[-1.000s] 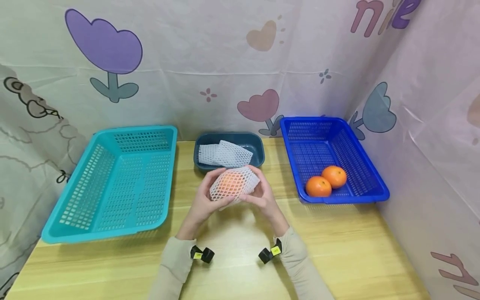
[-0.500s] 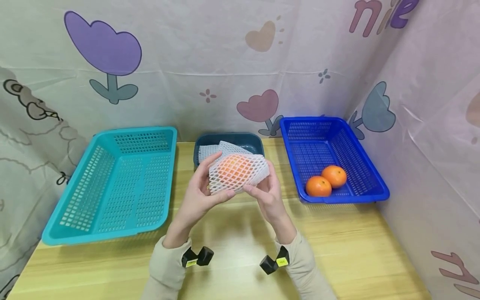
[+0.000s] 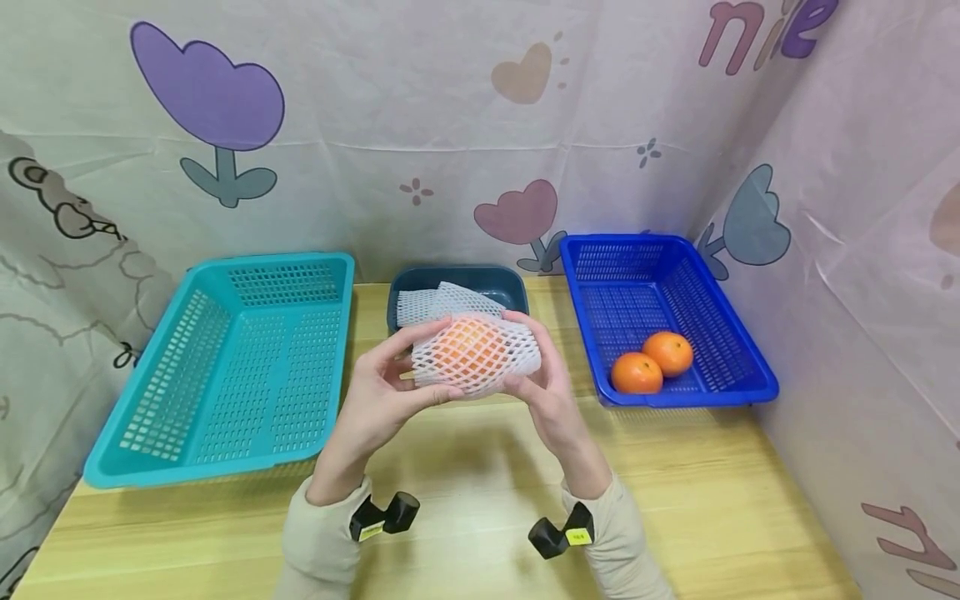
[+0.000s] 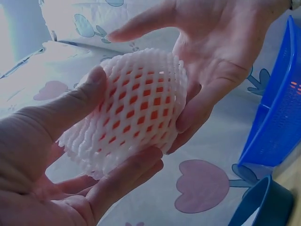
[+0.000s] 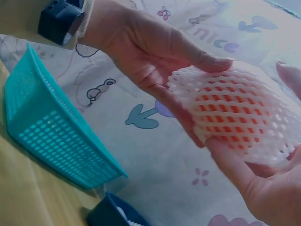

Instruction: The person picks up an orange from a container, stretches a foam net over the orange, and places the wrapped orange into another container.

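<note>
Between both hands is an orange (image 3: 471, 350) inside a white foam net sleeve (image 3: 521, 348), held up over the table. My left hand (image 3: 372, 402) grips its left side, thumb on the near side and fingers on the far side. At the sleeve's loose right end, my right hand (image 3: 557, 406) has its fingers curved round the mesh. The left wrist view shows the right thumb (image 4: 146, 27) standing off the net, while the left thumb (image 4: 77, 101) presses on it. Orange skin shows through the mesh in the right wrist view.
Behind the hands stands a small dark teal tub (image 3: 517, 285) holding more foam nets (image 3: 416, 307). A turquoise basket (image 3: 343, 333) is at the left. Two oranges (image 3: 652, 362) lie in the blue basket (image 3: 720, 292) at the right. A printed curtain (image 3: 420, 100) borders the wooden table (image 3: 465, 533).
The wrapped orange has been lifted off the table toward the head camera and turned more level. The hands have spread farther apart around it, and the left one has shifted left.
</note>
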The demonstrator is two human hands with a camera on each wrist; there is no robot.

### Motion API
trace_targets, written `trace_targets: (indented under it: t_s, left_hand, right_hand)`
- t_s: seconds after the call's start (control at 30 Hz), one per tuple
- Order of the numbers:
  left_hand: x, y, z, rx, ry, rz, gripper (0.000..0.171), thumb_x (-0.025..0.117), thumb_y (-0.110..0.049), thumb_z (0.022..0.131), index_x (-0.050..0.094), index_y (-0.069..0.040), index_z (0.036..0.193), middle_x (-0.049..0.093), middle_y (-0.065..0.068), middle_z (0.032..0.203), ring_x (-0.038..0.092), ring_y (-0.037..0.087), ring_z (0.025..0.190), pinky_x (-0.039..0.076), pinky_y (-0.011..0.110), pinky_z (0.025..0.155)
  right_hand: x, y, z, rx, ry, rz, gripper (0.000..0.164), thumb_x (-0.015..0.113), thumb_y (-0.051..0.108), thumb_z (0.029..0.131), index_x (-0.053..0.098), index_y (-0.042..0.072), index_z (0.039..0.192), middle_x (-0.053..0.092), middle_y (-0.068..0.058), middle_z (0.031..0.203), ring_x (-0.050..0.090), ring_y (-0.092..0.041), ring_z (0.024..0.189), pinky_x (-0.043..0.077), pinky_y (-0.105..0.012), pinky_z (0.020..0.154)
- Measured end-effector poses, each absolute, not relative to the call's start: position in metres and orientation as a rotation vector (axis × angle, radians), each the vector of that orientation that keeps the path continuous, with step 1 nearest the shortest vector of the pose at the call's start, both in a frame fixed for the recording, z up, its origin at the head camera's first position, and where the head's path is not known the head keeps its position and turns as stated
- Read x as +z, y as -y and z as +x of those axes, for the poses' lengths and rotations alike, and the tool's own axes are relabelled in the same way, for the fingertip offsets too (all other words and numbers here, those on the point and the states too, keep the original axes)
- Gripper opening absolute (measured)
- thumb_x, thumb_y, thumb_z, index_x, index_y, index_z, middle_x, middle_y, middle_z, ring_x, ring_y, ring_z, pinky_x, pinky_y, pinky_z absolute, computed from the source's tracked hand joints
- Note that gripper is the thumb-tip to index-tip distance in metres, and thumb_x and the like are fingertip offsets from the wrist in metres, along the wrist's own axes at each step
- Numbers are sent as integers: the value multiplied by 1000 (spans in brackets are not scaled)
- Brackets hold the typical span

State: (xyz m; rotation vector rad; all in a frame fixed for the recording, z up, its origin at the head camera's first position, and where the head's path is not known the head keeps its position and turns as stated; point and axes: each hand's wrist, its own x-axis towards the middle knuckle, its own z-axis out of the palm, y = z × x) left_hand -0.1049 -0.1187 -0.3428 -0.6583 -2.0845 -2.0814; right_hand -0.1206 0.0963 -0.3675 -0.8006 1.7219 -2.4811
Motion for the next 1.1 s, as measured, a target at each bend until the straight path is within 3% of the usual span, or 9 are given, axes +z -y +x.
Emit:
trace_targets:
  t_s: [0.17,0.43,0.7,0.9,1.0,1.1]
  left_hand:
    - [-341,119,-103,-2102,2049,-720,70,82,14,70,60,-3,134,52,9,140,66,32,101,60,41,73]
    - [-339,118,-100,-2140,1965,-770,71,80,20,68,59,1,133,49,13,143,57,34,120,58,43,82]
    - [-339,117,-102,-2107,2009,-775,73,80,19,69,57,-2,135,49,9,145,53,32,124,57,41,86]
    - [-336,114,-103,-2069,2065,-712,87,82,16,69,48,-11,145,46,7,147,51,27,125,54,37,93]
    - [-335,113,-103,-2127,2054,-679,87,78,13,75,42,-13,149,41,7,150,48,26,128,54,37,93]
    - [-334,112,-103,-2229,2020,-654,73,69,6,88,38,-13,151,40,11,150,48,27,129,55,36,92]
  right_hand:
    - [-356,-102,-121,-2400,-1787,-755,61,63,19,93,39,5,147,43,-17,137,58,-25,108,60,-37,75]
    - [-352,-104,-122,-2347,-1811,-658,61,72,16,89,45,1,141,49,-18,133,58,-27,107,60,-42,74]
    - [-353,-103,-123,-2362,-1839,-630,62,76,18,86,48,0,138,52,-17,129,57,-26,105,59,-35,76]
    - [-352,-102,-125,-2385,-1842,-643,59,74,13,84,49,1,137,52,-16,131,56,-26,108,57,-31,79]
    - [-352,-101,-125,-2404,-1834,-659,58,73,11,84,50,2,136,52,-15,132,54,-26,109,56,-30,81]
    - [-352,-100,-124,-2432,-1828,-663,57,74,11,83,52,5,135,51,-15,133,53,-26,110,55,-29,82]
